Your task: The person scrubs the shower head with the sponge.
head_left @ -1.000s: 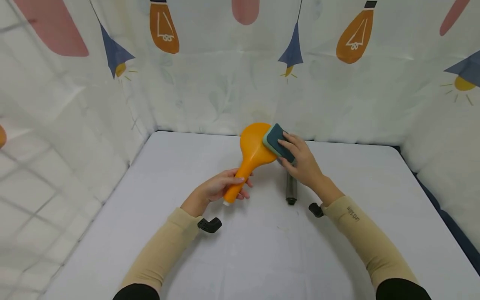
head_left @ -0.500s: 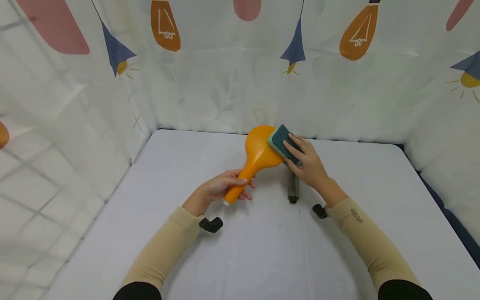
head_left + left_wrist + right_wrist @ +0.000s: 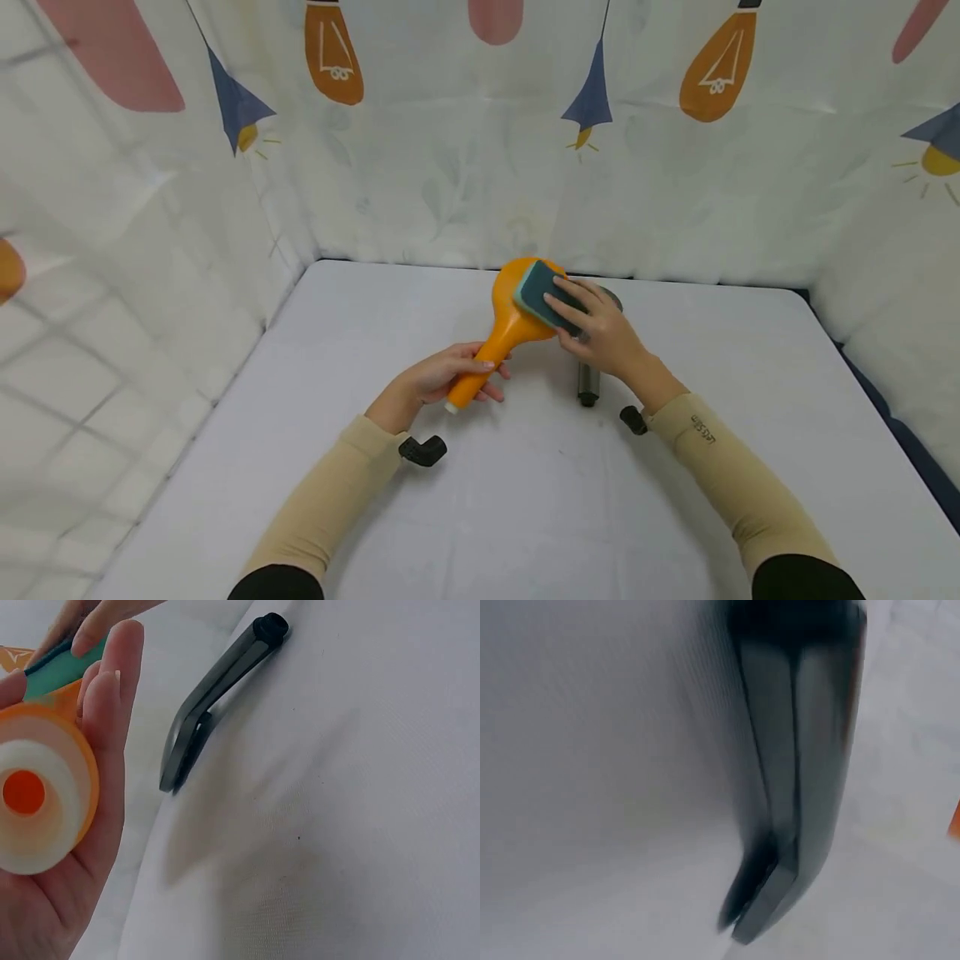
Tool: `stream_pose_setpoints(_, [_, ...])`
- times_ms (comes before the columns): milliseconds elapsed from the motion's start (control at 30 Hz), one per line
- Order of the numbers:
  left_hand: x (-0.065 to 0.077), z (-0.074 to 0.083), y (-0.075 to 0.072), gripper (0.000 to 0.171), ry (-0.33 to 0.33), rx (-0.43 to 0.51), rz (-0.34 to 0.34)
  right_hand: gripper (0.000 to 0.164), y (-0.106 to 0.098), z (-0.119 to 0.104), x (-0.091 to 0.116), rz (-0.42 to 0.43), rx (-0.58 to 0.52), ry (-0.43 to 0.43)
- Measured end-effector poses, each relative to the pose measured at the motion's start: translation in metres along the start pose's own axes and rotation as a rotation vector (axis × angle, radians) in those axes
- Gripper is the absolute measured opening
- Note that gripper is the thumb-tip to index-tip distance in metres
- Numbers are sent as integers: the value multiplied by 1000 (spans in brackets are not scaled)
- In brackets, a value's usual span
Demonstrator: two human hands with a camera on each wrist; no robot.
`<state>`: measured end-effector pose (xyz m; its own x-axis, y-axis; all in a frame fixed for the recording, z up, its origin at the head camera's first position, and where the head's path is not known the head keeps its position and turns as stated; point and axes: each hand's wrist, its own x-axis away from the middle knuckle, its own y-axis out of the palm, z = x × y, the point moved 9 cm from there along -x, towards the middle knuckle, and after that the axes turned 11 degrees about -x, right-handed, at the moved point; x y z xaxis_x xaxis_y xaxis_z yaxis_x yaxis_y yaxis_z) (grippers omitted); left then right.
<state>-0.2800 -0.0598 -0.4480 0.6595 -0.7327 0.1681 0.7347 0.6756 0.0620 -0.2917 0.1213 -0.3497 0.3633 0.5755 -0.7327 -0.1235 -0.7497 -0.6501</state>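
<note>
My left hand [image 3: 435,375] grips the handle of an orange shower head [image 3: 504,292], which is tilted with its round head up and to the right. Its hollow white handle end [image 3: 60,844] faces the left wrist camera. My right hand [image 3: 611,337] holds a teal sponge [image 3: 538,290] with a darker top and presses it on the back of the orange head. Beyond and below the right hand, a dark grey shower head [image 3: 588,382] lies on the table, its head partly hidden by that hand. It fills much of the blurred right wrist view [image 3: 810,750].
All this is over a white-covered table [image 3: 525,500]. A pale curtain [image 3: 465,183] printed with lamps and bulbs hangs along the far edge, with more pale fabric at both sides. A black wrist mount [image 3: 422,451] sticks out from the left cuff.
The right hand has slid the sponge leftward across the orange shower head, uncovering more of the grey one's head. The left hand keeps its grip on the handle with little movement.
</note>
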Motion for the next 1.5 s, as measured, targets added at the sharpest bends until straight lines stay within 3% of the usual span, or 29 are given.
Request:
stream_pose_setpoints(167, [0,0,2,38,-5,17,-10,51,-8,37,6,87,-42,322])
stream_pose_setpoints(233, [1,-1,3,40,-9,15,-13,52,-4,34,6,79,-45,362])
stream_pose_setpoints(333, [1,-3,3,44,-13,6,-14,55,6,14,-1,34,-17,280])
stream_pose_setpoints(467, [0,-3,2,46,-14,4,-14,59,22,-20,-10,-41,39,59])
stream_pose_setpoints(533, [0,-4,3,47,-19,6,-20,60,26,-29,-12,-78,57,-23])
stream_pose_setpoints(600, [-1,-5,4,47,-24,0,-28,59,26,-29,-12,-93,62,-53])
stream_pose_setpoints(667, [-2,-5,6,46,-27,-7,-33,58,19,-19,-11,-70,54,-11])
stream_pose_setpoints(833, [-2,-4,7,44,-13,-18,-44,53,-2,17,-7,50,10,255])
stream_pose_setpoints(900, [-2,-4,7,43,-8,-16,-47,52,-3,19,-8,70,7,302])
stream_pose_setpoints(967, [-2,-4,7,44,-4,-11,-45,51,3,9,-13,55,9,268])
stream_pose_setpoints(1100, [-1,-4,6,47,2,-8,-34,52,22,-28,-21,-45,24,45])
stream_pose_setpoints(1167, [-2,-4,5,50,5,-6,-24,54,27,-37,-21,-68,17,-23])
stream_pose_setpoints(1233, [-3,-3,5,50,9,-3,-13,55,23,-34,-21,-45,-2,-7])
stream_pose_setpoints(1433, [-4,1,4,45,13,34,9,51,-6,9,-9,144,-36,231])
stream_pose_setpoints(1500, [-4,2,5,41,13,44,4,50,-8,11,-5,173,-30,244])
